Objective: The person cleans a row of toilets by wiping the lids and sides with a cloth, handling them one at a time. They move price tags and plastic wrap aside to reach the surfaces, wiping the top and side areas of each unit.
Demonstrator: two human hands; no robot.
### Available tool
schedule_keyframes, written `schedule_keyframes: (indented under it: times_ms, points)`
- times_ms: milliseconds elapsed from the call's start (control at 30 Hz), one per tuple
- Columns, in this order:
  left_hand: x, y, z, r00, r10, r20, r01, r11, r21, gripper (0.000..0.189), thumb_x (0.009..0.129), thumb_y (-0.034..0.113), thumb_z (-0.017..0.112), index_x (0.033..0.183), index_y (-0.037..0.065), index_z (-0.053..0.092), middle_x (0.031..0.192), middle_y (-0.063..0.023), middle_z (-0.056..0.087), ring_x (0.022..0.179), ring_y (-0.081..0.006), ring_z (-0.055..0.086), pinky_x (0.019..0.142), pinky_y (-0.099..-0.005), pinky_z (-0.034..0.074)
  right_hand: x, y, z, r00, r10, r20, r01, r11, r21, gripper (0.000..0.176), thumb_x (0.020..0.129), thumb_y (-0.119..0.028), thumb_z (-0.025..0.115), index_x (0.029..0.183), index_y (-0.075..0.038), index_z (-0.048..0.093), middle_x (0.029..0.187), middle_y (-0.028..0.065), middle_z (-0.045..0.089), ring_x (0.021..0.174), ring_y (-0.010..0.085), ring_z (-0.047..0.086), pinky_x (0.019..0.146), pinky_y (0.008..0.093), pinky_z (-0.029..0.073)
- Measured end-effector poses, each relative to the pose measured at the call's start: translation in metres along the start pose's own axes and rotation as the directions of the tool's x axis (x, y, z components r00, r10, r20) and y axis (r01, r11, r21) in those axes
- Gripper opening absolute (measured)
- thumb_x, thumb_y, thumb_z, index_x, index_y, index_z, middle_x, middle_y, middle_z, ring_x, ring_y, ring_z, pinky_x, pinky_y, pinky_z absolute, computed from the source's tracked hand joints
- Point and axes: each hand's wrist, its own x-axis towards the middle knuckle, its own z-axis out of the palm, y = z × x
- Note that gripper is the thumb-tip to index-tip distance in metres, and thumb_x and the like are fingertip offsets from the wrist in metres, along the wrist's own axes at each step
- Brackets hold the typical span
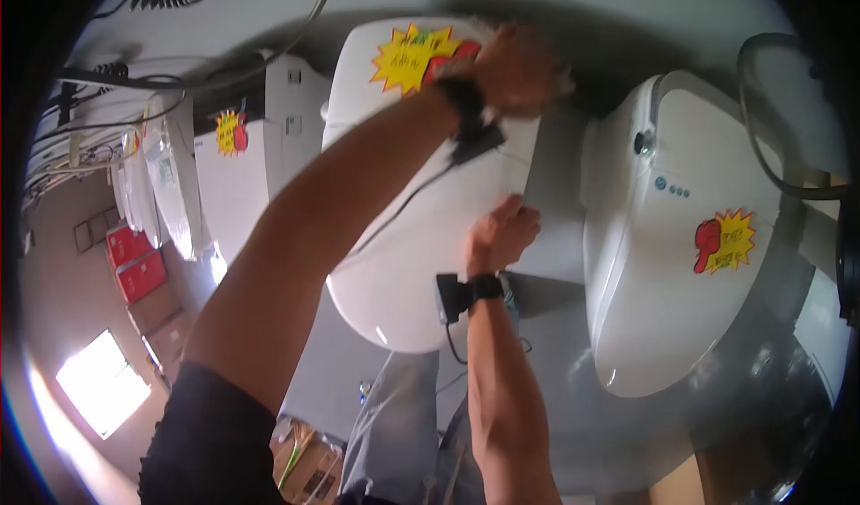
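Observation:
A white toilet-shaped unit (412,272) with a smooth lid and a yellow starburst sticker (403,57) stands in the middle. Over its upper right corner is my left hand (521,71), smeared by motion, so its fingers are hidden. Lower down, at the unit's right edge, my right hand (506,234) is closed with curled fingers; what it grips, if anything, is too small to name. Both wrists wear black straps with small cabled modules.
A second white unit (681,236) with a sticker stands at the right. More white units (233,174) line the left side, near red boxes (139,263). Black cables hang at both sides. Grey trouser legs (394,415) show below.

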Motion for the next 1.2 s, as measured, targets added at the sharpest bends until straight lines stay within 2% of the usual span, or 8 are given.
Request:
schedule_keyframes:
  times_ms: [300,700,767,867,967,1033,1133,1200]
  points:
    - [0.118,-0.010,0.072,0.772,-0.494,0.399,0.555,0.830,-0.046,0.037,0.089,0.037,0.074,0.123,0.026,0.084,0.127,-0.0003,0.081,0.115,-0.0270,0.077,0.092,-0.0530,0.060,0.004,-0.010,-0.008,0.969,0.221,0.107,-0.236,0.958,0.164,0.051,0.107,-0.049,0.042,0.111,0.000,0.057,0.108,0.0253,0.060,0.104,0.0470,0.064,0.086,0.0611,0.056]
    - [-0.033,0.032,0.014,0.865,0.353,0.355,-0.336,0.935,-0.112,0.036,0.099,0.046,0.069,0.104,0.011,0.076,0.115,-0.0090,0.076,0.116,-0.0321,0.072,0.104,-0.0510,0.054,-0.003,0.022,0.012,0.978,0.208,-0.030,-0.139,0.745,0.653,0.037,0.102,-0.043,0.054,0.107,-0.006,0.060,0.105,0.0151,0.065,0.095,0.0381,0.070,0.088,0.0501,0.057]
    - [-0.079,0.035,0.014,0.841,0.506,0.191,-0.520,0.854,0.028,0.037,0.100,0.047,0.070,0.121,0.017,0.075,0.133,-0.0075,0.074,0.136,-0.0263,0.064,0.120,-0.0512,0.044,0.015,0.056,0.027,0.944,-0.074,-0.321,0.147,0.966,0.212,0.038,0.103,-0.038,0.054,0.109,-0.002,0.060,0.106,0.0161,0.065,0.093,0.0354,0.068,0.089,0.0469,0.058]
    - [-0.164,0.039,0.031,0.886,0.447,-0.121,-0.442,0.894,0.069,0.050,0.098,0.049,0.072,0.141,0.024,0.068,0.156,0.0013,0.062,0.157,-0.0225,0.044,0.133,-0.0530,0.028,0.016,0.039,0.013,0.937,0.338,-0.083,-0.119,0.535,0.836,0.038,0.103,-0.034,0.053,0.107,0.003,0.060,0.104,0.0161,0.064,0.092,0.0314,0.064,0.090,0.0463,0.058]
    - [-0.251,0.059,0.039,0.971,0.225,-0.086,-0.231,0.970,-0.074,0.063,0.097,0.052,0.072,0.153,0.027,0.061,0.167,0.0119,0.049,0.166,-0.0217,0.026,0.137,-0.0552,0.019,0.015,0.038,0.012,0.956,0.271,-0.110,-0.057,0.541,0.839,0.038,0.103,-0.032,0.052,0.104,0.005,0.062,0.102,0.0148,0.063,0.092,0.0292,0.062,0.089,0.0456,0.057]
    - [-0.309,0.077,0.053,0.998,0.040,-0.054,-0.049,0.983,-0.177,0.064,0.097,0.058,0.069,0.156,0.034,0.058,0.172,0.0139,0.042,0.169,-0.0250,0.019,0.137,-0.0626,0.014,0.005,0.029,0.005,0.956,0.248,-0.155,-0.031,0.615,0.788,0.031,0.104,-0.026,0.057,0.101,0.004,0.065,0.101,0.0164,0.066,0.094,0.0314,0.065,0.087,0.0473,0.057]
    - [-0.386,0.126,0.057,0.972,-0.222,0.079,0.234,0.949,-0.212,0.059,0.097,0.057,0.068,0.152,0.036,0.063,0.176,0.0137,0.036,0.170,-0.0299,0.014,0.134,-0.0721,0.014,0.047,0.083,0.027,0.541,-0.701,-0.465,0.649,0.699,-0.299,0.015,0.102,-0.011,0.065,0.100,0.003,0.069,0.104,0.0197,0.069,0.095,0.0401,0.068,0.083,0.0507,0.057]
    - [-0.437,0.168,0.069,0.947,-0.283,0.152,0.311,0.925,-0.216,0.052,0.097,0.047,0.069,0.148,0.037,0.067,0.178,0.0124,0.032,0.170,-0.0323,0.010,0.132,-0.0757,0.013,0.050,0.080,0.028,0.705,-0.525,-0.477,0.599,0.801,0.005,0.014,0.103,-0.009,0.062,0.107,0.004,0.066,0.102,0.0151,0.067,0.092,0.0302,0.066,0.085,0.0439,0.056]
